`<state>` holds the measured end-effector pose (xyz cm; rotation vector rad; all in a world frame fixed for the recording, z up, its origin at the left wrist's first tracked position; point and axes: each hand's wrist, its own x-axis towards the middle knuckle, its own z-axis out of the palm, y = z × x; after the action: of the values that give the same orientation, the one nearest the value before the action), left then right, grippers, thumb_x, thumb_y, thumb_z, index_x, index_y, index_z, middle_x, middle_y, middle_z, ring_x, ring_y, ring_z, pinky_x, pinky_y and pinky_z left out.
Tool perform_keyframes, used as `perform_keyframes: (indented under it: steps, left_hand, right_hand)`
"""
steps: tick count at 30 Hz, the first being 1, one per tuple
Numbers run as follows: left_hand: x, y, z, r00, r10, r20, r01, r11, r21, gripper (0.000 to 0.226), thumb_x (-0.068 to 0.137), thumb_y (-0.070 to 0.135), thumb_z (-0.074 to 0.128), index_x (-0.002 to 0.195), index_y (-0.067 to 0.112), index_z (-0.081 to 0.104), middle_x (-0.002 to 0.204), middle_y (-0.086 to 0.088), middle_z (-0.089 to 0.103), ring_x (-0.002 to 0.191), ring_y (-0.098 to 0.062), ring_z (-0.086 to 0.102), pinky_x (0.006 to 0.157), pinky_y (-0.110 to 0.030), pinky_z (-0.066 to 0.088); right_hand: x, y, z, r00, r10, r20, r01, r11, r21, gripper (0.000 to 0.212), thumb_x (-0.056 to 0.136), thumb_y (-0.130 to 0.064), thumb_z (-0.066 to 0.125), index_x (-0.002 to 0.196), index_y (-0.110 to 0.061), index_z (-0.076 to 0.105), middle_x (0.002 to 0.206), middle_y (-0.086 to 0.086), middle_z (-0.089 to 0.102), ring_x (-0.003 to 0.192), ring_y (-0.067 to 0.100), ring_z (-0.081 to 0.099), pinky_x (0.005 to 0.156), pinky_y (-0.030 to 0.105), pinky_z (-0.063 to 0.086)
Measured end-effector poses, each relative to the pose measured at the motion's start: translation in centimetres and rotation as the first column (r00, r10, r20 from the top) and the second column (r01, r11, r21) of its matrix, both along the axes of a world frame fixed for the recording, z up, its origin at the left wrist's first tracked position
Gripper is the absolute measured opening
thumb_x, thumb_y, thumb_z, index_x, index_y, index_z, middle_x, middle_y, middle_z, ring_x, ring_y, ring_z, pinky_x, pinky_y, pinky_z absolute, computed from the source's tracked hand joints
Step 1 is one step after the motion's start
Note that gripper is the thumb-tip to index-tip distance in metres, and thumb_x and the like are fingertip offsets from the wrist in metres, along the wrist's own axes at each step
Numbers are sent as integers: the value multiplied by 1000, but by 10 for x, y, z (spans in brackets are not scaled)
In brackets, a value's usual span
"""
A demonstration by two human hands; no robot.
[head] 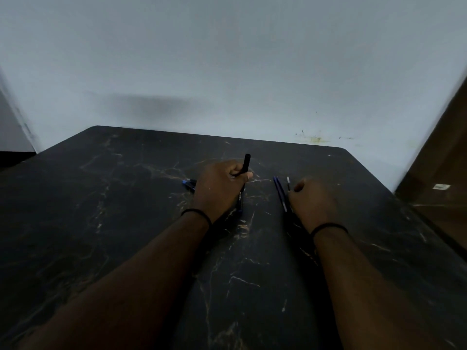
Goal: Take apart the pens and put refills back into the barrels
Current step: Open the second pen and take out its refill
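left hand (219, 188): grip curled round black pen barrel (244, 173), held upright-tilted above dark marbled surface (126, 223). right hand (309, 200): fingers curled over blue refills (280, 193) lying on surface; actual hold cannot be told. blue cap piece (189, 184) beside left hand.

Both forearms stretched forward over the table (126, 198). Left hand (218, 189) knuckles up, fingers curled round black pen (245, 168). Right hand (312, 202) near it, low over tabletop, loosely curled, grip unclear.
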<state>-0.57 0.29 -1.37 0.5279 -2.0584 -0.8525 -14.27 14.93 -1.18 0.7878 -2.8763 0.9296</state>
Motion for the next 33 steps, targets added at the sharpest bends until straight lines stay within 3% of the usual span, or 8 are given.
perform_keyframes:
  steps: [7, 14, 22, 28, 33]
  left_hand:
    - [2, 3, 1, 1000, -4, -9, 4, 1000, -4, 13, 84, 27, 77, 96, 23, 77, 78, 20, 68, 75, 5, 69, 75, -27, 61]
    - [1, 3, 1, 1000, 0, -17, 1, 999, 33, 10, 83, 27, 77, 92, 23, 78, 81, 13, 74, 76, -1, 70, 77, -36, 61]
    - [1, 3, 0, 1000, -5, -10, 6, 998, 57, 13, 83, 28, 77, 95, 24, 77, 79, 21, 70, 76, 4, 70, 77, -31, 61]
    - [2, 4, 1, 1000, 4, -3, -4, 999, 33, 10, 83, 28, 77, 93, 25, 78, 77, 22, 68, 76, 6, 69, 76, -29, 61]
    - [2, 6, 1, 1000, 3, -9, -2, 998, 63, 11, 83, 28, 77, 92, 22, 78, 83, 8, 76, 77, -5, 72, 77, -39, 61]
  right_hand:
    - [5, 1, 1, 999, 1, -48, -2, 1000, -16, 17, 86, -15, 62, 91, -8, 76, 92, 14, 72, 86, 32, 67, 77, 35, 56]
    - [7, 1, 1, 999, -8, -36, 6, 999, -43, 17, 86, -13, 60, 89, -10, 76, 90, 13, 73, 85, 30, 67, 70, 30, 50]
    - [8, 2, 2, 999, -6, -41, 4, 999, -46, 19, 86, -11, 61, 92, -11, 78, 93, 14, 74, 87, 32, 68, 75, 32, 54]
    - [8, 2, 3, 999, -16, -29, 14, 999, -47, 18, 87, -17, 61, 82, -10, 77, 81, 13, 72, 73, 29, 65, 63, 27, 45]
    - [7, 2, 3, 999, -19, -40, 17, 999, -45, 21, 91, -23, 61, 82, -11, 76, 81, 11, 72, 72, 27, 65, 64, 28, 47]
